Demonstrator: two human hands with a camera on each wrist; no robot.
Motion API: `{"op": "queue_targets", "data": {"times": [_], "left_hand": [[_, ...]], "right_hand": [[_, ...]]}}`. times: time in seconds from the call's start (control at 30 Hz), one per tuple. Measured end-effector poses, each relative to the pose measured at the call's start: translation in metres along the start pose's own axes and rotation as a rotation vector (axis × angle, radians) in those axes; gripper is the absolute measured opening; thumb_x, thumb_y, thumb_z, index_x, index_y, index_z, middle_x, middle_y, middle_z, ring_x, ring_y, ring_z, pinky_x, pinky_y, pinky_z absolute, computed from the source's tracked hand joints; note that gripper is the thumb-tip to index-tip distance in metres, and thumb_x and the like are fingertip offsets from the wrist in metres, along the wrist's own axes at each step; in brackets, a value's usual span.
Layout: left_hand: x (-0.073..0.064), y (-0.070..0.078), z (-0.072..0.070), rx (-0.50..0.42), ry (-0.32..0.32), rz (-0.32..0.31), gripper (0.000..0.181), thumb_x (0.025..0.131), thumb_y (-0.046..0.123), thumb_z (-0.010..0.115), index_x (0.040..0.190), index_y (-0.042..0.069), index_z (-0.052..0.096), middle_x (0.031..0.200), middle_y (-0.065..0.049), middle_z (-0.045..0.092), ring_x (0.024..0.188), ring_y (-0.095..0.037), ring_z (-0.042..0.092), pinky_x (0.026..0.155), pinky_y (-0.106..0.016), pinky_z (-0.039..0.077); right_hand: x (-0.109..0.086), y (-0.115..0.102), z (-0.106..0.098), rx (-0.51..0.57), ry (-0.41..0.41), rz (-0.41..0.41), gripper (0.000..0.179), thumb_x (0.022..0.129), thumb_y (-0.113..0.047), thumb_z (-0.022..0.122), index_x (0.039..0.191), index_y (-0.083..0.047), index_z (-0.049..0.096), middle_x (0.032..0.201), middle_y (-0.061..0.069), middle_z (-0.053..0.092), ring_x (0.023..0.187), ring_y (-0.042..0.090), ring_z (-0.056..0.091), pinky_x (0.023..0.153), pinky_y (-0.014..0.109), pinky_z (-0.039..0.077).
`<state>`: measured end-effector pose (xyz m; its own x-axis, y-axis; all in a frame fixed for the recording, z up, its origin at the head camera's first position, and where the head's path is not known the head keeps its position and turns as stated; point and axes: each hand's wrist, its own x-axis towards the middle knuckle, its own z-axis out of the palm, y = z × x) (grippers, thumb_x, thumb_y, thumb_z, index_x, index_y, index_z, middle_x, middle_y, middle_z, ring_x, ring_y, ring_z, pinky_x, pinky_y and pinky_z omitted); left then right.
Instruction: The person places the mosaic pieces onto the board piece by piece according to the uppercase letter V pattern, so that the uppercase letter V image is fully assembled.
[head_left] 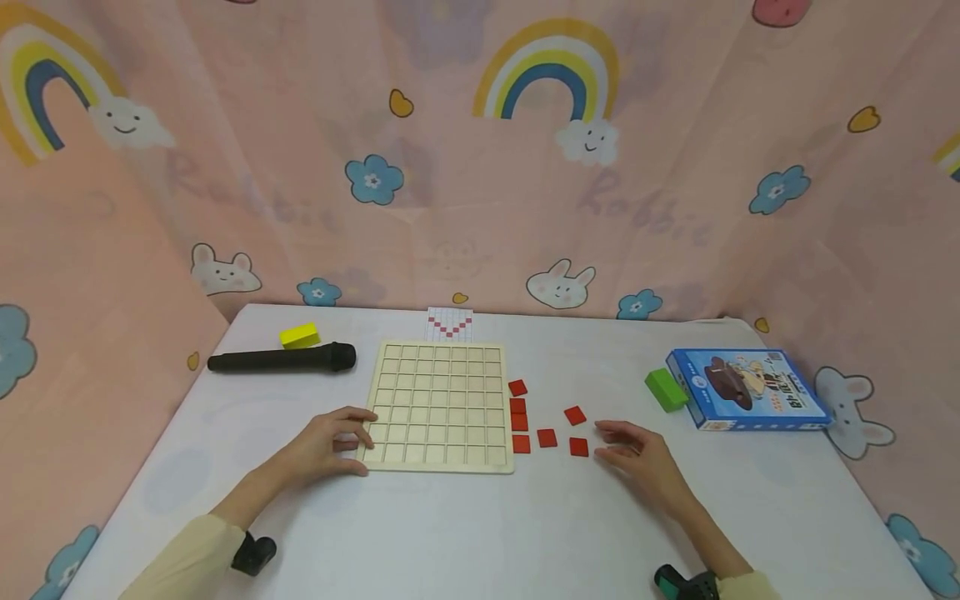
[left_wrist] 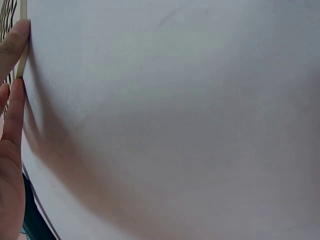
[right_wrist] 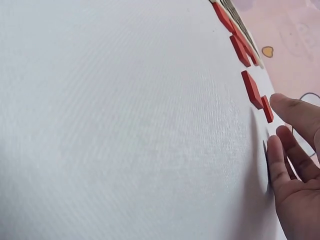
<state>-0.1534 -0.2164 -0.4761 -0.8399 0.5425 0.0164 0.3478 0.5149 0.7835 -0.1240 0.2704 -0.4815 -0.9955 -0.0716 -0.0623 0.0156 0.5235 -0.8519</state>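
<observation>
A cream grid board [head_left: 439, 408] lies flat on the white table. At its lower left edge my left hand [head_left: 330, 446] rests, fingertips touching the rim. The left wrist view shows two fingers [left_wrist: 14, 50] against the board's edge [left_wrist: 23, 62]. Several small red square tiles [head_left: 547, 437] lie to the right of the board, some close along its side. My right hand [head_left: 641, 462] hovers just right of the outermost tiles, fingers apart and holding nothing. In the right wrist view, a red tile [right_wrist: 251, 89] lies near the fingertips [right_wrist: 283, 102].
Behind the board stands a small card [head_left: 450, 323] with a red V pattern. A black microphone [head_left: 281, 359] and a yellow block [head_left: 300, 336] are at the back left. At right, a green block [head_left: 666, 390] touches or nearly touches a blue box [head_left: 750, 392]. A pink patterned curtain [head_left: 465, 225] hangs behind.
</observation>
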Motion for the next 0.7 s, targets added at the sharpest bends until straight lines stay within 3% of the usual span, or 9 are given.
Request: {"op": "queue_targets", "data": {"times": [0.27,0.47,0.7], "left_hand": [[0.002,-0.002,0.0,0.001,0.008,0.008,0.026,0.067,0.015,0.087,0.086,0.014,0.069,0.129,-0.015,0.053,0.12,-0.038,0.049,0.084,-0.021,0.055],[0.003,-0.001,0.0,-0.004,0.012,-0.003,0.027,0.065,0.014,0.087,0.085,0.014,0.069,0.128,-0.014,0.053,0.12,-0.038,0.048,0.084,-0.02,0.055],[0.003,-0.001,-0.001,0.026,0.023,-0.001,0.027,0.065,0.017,0.088,0.084,0.016,0.069,0.127,-0.013,0.054,0.12,-0.038,0.048,0.084,-0.02,0.054]], "right_hand": [[0.006,0.006,-0.006,0.0,-0.103,-0.075,0.044,0.085,-0.018,0.074,0.122,0.0,0.061,0.118,0.017,0.062,0.099,0.024,0.062,0.084,0.016,0.053],[0.01,0.004,-0.008,-0.016,-0.145,-0.016,0.044,0.084,-0.02,0.075,0.122,-0.003,0.062,0.118,0.015,0.063,0.1,0.025,0.062,0.085,0.019,0.054],[0.014,-0.001,-0.007,-0.017,-0.14,0.035,0.043,0.083,-0.021,0.076,0.119,-0.003,0.064,0.117,0.014,0.063,0.099,0.024,0.061,0.085,0.019,0.054]]}}
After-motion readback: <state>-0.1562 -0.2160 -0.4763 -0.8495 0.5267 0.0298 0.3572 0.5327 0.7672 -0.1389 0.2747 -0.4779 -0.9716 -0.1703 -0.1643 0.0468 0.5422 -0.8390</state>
